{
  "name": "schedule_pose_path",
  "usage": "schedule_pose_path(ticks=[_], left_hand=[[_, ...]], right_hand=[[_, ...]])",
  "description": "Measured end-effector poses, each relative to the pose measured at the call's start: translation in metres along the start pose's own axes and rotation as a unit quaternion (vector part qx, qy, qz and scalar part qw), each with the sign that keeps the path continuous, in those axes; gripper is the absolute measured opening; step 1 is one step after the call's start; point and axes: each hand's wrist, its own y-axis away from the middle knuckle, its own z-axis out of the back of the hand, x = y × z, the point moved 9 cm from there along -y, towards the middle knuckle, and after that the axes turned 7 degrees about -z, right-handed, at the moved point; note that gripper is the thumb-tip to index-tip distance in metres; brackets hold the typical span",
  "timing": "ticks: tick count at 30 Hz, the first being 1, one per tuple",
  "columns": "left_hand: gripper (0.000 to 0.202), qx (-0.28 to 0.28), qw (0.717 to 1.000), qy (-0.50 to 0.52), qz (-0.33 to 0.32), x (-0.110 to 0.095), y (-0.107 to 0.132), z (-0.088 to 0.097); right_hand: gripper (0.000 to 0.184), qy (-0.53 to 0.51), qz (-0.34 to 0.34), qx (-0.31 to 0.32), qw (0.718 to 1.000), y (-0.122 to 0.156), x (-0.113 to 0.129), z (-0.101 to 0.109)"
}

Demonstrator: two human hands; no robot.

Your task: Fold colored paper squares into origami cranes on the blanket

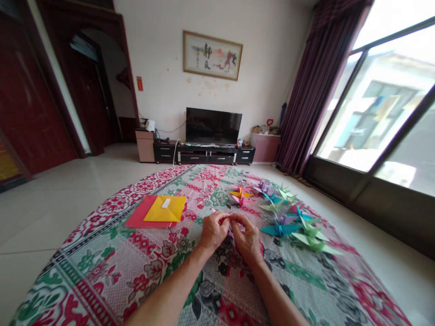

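My left hand [215, 231] and my right hand [247, 235] meet above the middle of the table, thumbs and fingertips pinched close together. Between them is a piece of pink folded paper [214, 210]; only a tip past my left knuckles and a bit below the fingers show, so its full shape is hidden. Just right of my right hand rests a blue paper crane [281, 226]. Beyond my hands sit an orange-yellow crane [240, 192] and a pink crane [241, 201]. Several green, purple and blue cranes, including a light green crane [314, 242], cluster at the right.
Left of my hands lie yellow paper [177, 206] with a small white piece [166, 203] on it, and red paper [135, 218] underneath. A flowered cloth [142, 271] covers the round table. Past its far edge stand a television [214, 126] and a low cabinet [207, 156].
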Motion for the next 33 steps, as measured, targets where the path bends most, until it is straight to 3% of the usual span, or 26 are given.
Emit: schedule_pose_path(ticks=[21, 33], left_hand=[[0.018, -0.002, 1.000, -0.016, -0.008, -0.001, 0.000, 0.002], [0.014, -0.002, 1.000, -0.020, 0.018, 0.003, 0.001, 0.001]], right_hand=[[0.013, 0.014, 0.060, -0.012, 0.998, 0.000, 0.005, -0.001], [0.011, 0.035, 0.103, -0.010, 0.994, 0.002, 0.011, -0.002]])
